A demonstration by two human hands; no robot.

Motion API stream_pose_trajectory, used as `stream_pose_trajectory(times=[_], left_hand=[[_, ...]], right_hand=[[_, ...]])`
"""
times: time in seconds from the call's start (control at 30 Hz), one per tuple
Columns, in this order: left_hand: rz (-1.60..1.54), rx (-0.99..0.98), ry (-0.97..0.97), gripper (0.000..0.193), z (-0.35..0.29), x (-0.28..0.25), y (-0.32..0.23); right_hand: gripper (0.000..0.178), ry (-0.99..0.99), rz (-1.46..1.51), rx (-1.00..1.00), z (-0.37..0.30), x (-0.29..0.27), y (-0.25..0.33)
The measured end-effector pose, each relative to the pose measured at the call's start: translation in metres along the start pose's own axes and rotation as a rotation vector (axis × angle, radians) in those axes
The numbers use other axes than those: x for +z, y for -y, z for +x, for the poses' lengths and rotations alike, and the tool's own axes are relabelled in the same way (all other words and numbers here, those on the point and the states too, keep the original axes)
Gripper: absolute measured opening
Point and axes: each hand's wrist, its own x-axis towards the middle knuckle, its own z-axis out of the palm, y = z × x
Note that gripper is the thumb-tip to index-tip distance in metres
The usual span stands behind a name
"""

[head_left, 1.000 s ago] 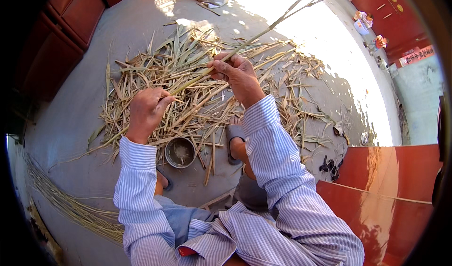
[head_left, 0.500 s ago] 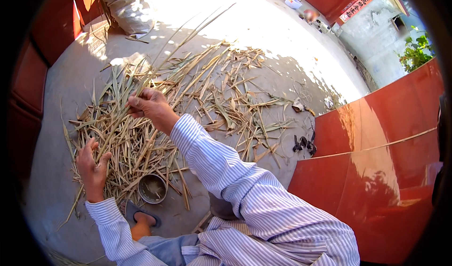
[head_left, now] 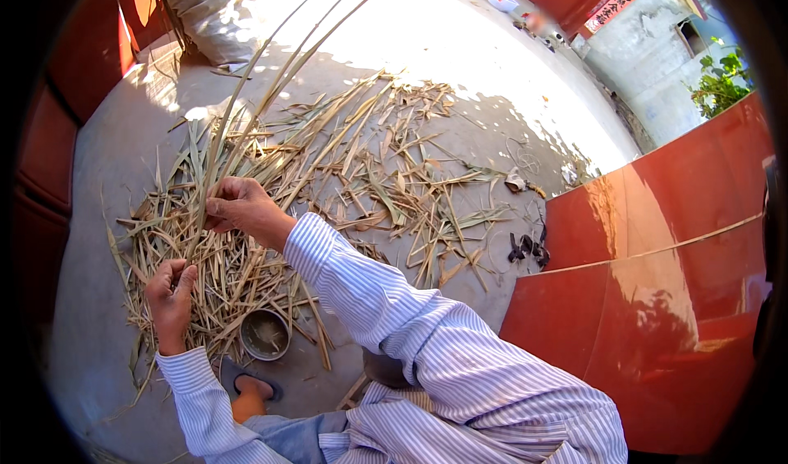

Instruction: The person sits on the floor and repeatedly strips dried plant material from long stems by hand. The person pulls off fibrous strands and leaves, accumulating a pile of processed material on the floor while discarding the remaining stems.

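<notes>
Gripping long dry reed stalks in both hands

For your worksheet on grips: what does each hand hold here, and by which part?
Both hands grip one bundle of long reeds: the right hand partway up the stalks, the left hand near their lower end.

Blue-white striped sleeve, straw-yellow reeds, red wall.
</notes>
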Motion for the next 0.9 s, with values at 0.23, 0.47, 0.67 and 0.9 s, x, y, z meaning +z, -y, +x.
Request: stream_pose_trajectory(times=[0.23, 0.47, 0.67, 0.9], left_hand=[[0.095, 0.157, -0.198, 0.015, 0.007, 0.040, -0.001], [-0.332, -0.101, -0.191, 0.012, 0.007, 0.043, 0.005], [-0.388, -0.170, -0.310, 0.027, 0.019, 0.021, 0.030], [-0.065, -0.205, 0.139, 0.020, 0.006, -0.014, 0.046]], right_hand=[[0.015, -0.085, -0.129, -0.067, -0.003, 0.019, -0.014], [0.017, -0.161, -0.003, -0.012, -0.002, 0.018, -0.019], [0.018, -0.172, -0.092, 0.029, 0.004, 0.013, -0.027], [0.019, -0.306, -0.026, 0.006, 0.011, -0.001, -0.015]])
